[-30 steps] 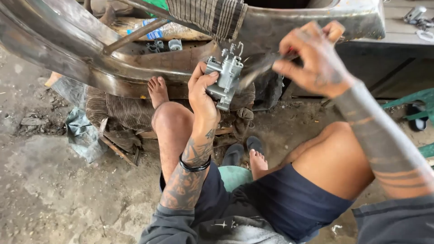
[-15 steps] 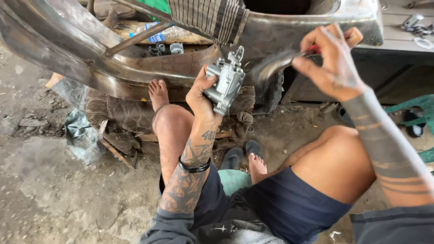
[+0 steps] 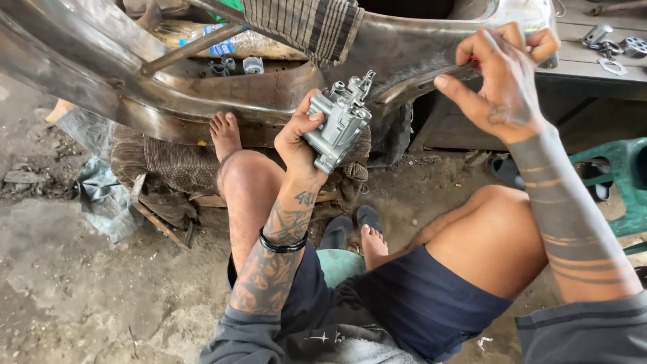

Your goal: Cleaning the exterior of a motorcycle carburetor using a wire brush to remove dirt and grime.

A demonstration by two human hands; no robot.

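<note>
Left hand clasps the grey metal casting, long axis tilted upward; right hand, up and rightward, pinches a flat tool pointing at it.

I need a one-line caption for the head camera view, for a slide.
Seated person's left hand holds a grey metal part while the right hand grips a tool.

Clear plastic bottle lying on its side behind metal frame, top centre-left; blue label band round its middle; no signs or screens
</note>
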